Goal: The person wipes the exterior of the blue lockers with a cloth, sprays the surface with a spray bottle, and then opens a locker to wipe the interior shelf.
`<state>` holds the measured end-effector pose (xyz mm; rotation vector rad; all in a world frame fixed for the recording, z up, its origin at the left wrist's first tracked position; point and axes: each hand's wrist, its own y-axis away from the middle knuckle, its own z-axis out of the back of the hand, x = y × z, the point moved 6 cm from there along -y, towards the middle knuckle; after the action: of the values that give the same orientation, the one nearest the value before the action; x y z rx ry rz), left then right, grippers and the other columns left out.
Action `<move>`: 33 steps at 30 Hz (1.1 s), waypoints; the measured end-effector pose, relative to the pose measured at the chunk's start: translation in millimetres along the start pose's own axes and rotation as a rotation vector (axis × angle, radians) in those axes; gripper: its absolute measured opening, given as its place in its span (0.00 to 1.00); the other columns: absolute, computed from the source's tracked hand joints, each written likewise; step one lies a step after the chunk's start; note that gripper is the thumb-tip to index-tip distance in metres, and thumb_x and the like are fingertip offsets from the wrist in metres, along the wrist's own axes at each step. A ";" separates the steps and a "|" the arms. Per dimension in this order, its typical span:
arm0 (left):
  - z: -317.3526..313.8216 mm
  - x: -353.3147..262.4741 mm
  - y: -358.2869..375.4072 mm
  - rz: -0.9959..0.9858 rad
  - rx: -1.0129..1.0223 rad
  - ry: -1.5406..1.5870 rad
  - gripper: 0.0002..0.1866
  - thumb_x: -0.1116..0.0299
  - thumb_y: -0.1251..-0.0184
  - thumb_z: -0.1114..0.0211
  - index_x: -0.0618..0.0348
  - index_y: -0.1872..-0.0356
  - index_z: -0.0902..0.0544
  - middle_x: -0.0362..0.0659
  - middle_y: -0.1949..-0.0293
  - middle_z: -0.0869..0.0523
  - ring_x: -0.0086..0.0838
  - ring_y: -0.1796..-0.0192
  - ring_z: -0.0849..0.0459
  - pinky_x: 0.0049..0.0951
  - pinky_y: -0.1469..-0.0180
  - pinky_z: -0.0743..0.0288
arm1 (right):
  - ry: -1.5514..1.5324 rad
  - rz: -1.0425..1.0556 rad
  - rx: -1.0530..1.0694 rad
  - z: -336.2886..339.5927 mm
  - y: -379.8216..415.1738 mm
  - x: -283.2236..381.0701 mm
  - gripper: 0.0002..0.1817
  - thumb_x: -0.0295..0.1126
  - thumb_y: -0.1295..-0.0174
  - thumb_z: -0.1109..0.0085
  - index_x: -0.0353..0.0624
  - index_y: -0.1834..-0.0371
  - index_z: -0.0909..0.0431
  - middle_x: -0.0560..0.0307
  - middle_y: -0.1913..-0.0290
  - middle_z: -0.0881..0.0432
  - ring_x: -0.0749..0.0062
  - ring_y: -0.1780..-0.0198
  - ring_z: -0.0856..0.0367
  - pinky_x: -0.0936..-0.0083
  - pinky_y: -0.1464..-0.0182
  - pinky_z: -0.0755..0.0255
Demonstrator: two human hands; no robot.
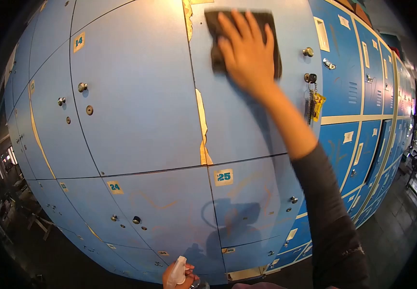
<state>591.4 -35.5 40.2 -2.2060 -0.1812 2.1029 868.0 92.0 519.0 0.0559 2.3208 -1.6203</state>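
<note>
right hand (247, 55): grip spread flat, pressing dark square cloth (215, 29) on blue metal locker door (247, 120) | left hand (177, 275): grip wrapped round white plastic spray bottle (178, 269), low at frame bottom

Pretty clearly a locker room or storage area in some public place. There's a whole wall of blue lockers (136, 96) with number stickers like 14 (79, 42), 24 (115, 187) and 25 (224, 177), small knobs and keyholes on the doors, a key bunch (313, 98) hanging from one lock, more locker rows (372, 96) running off down a dark aisle.
</note>
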 end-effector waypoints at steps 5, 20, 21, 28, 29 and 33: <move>6.0 -2.3 8.2 0.110 -0.105 0.070 0.24 0.81 0.34 0.37 0.62 0.36 0.27 0.39 0.66 0.20 0.22 0.70 0.20 0.24 0.68 0.24 | 0.041 -0.041 -0.043 -38.5 -93.4 -28.7 0.27 0.46 0.28 0.57 0.47 0.30 0.31 0.49 0.29 0.31 0.54 0.24 0.41 0.45 0.25 0.53; 6.8 -14.3 8.5 0.037 -0.068 -0.073 0.23 0.79 0.31 0.38 0.62 0.35 0.27 0.39 0.61 0.22 0.22 0.68 0.21 0.23 0.68 0.24 | -0.215 0.011 0.553 81.1 203.1 100.4 0.37 0.43 0.44 0.39 0.61 0.26 0.32 0.60 0.21 0.39 0.62 0.21 0.44 0.46 0.24 0.58; 5.6 -14.3 6.2 -0.024 -0.053 -0.082 0.23 0.79 0.32 0.38 0.62 0.35 0.27 0.39 0.61 0.22 0.21 0.67 0.21 0.23 0.68 0.24 | -0.211 0.025 0.551 80.9 199.4 99.7 0.37 0.43 0.44 0.39 0.62 0.26 0.32 0.60 0.21 0.39 0.62 0.21 0.44 0.46 0.23 0.59; 0.0 -13.6 3.1 -0.004 0.004 -0.029 0.26 0.79 0.33 0.37 0.61 0.33 0.28 0.39 0.60 0.21 0.21 0.65 0.21 0.23 0.66 0.23 | -0.179 -0.039 0.188 39.4 85.8 67.1 0.34 0.40 0.40 0.40 0.63 0.26 0.31 0.45 0.19 0.49 0.45 0.20 0.52 0.41 0.26 0.55; -0.7 -15.3 2.7 -0.047 -0.002 -0.030 0.26 0.79 0.32 0.36 0.61 0.33 0.28 0.39 0.59 0.21 0.21 0.65 0.21 0.23 0.66 0.23 | -0.178 -0.031 0.074 26.3 58.4 58.5 0.32 0.40 0.38 0.42 0.62 0.27 0.31 0.45 0.18 0.53 0.41 0.20 0.55 0.40 0.27 0.54; 7.2 -6.8 5.1 -0.277 -0.021 -0.175 0.28 0.77 0.32 0.35 0.62 0.31 0.29 0.40 0.58 0.20 0.21 0.65 0.21 0.22 0.66 0.23 | -0.145 -0.006 -0.187 -10.0 -57.7 32.5 0.27 0.45 0.30 0.52 0.54 0.29 0.30 0.40 0.23 0.43 0.41 0.23 0.48 0.43 0.25 0.54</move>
<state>584.1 -41.6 45.8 -1.8766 -0.4923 2.1402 822.9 75.8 565.8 -0.1062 2.3491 -1.3546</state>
